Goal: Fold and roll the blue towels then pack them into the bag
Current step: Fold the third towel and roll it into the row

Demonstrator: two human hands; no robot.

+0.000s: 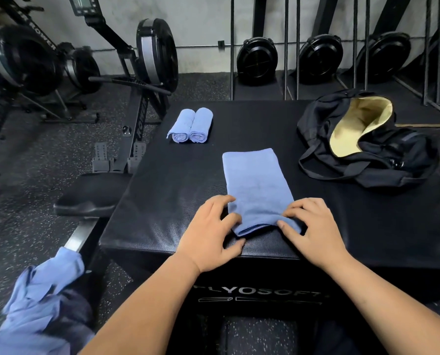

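Note:
A blue towel (257, 185) folded into a long strip lies on the black padded box (177, 180), its near end turned over into the start of a roll. My left hand (211, 234) pinches that near end at its left corner. My right hand (313, 226) pinches the same end at its right side, fingers curled over the fold. Two rolled blue towels (192, 125) lie side by side at the box's far left. A black bag (367, 139) with a pale yellow lining sits open at the far right.
A heap of loose blue towels (34, 303) lies at the lower left, beside the box. Rowing machines (136, 80) stand on the speckled floor to the left and along the back wall. A black rower seat (90, 198) sits just left of the box.

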